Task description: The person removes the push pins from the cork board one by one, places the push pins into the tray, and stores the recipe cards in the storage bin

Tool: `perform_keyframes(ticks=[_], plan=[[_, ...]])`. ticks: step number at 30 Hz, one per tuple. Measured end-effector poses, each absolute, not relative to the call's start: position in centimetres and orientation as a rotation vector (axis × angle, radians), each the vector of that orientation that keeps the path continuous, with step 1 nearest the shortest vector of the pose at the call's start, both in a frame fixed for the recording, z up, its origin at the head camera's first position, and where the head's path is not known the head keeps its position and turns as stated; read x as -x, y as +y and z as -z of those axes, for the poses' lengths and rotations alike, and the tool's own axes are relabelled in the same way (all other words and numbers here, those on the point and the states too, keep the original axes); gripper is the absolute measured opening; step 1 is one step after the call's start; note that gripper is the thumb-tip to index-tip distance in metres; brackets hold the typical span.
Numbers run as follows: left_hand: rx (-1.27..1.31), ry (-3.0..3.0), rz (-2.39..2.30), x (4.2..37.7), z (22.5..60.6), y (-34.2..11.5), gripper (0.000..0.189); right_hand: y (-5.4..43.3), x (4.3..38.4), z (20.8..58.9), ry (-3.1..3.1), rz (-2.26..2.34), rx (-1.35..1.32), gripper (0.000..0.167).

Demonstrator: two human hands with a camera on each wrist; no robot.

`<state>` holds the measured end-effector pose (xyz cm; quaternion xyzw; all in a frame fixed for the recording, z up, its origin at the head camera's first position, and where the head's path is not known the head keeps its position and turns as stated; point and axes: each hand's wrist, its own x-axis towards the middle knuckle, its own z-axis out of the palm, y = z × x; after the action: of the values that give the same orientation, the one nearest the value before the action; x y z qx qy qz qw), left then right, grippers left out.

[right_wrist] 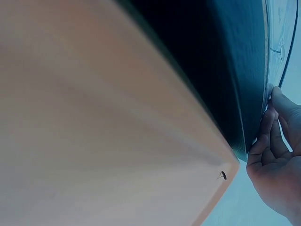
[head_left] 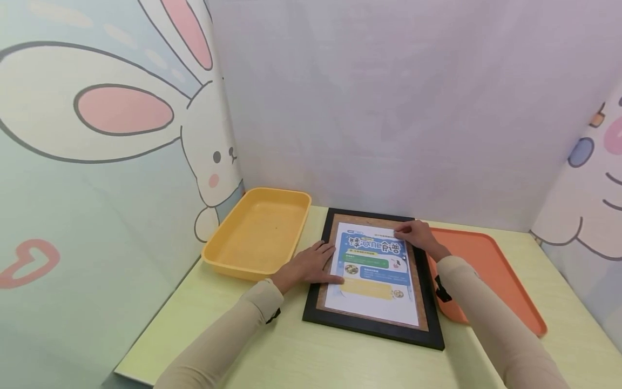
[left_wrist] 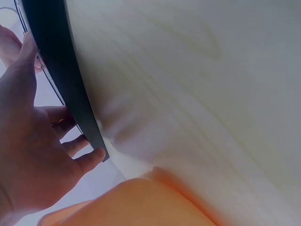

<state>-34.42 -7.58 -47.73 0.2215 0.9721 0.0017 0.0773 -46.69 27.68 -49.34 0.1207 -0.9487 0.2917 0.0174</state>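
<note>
Recipe poster (head_left: pixel 371 270) lies on a black-framed corkboard (head_left: pixel 373 327) on the bench (head_left: pixel 311 356); my left grip (head_left: pixel 311 266) rests spread over their left edges; my right grip (head_left: pixel 419 236) pinches the poster's far right corner.

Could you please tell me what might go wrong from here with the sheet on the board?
The printed sheet could slip askew if the left hand, resting at its left edge, lifts; no fastener shows at its lower corners. The right hand, at its upper right corner, might crease it. The framed board could bump the orange tray close on its right if pushed.
</note>
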Motion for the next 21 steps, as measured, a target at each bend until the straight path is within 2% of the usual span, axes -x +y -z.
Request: perform_keyframes(ticks=[21], plan=[[-0.657,2.908,-0.011,34.40,47.51,-7.53,0.114,28.05,46.59,50.03,-2.914,-0.957,-0.405,0.026]])
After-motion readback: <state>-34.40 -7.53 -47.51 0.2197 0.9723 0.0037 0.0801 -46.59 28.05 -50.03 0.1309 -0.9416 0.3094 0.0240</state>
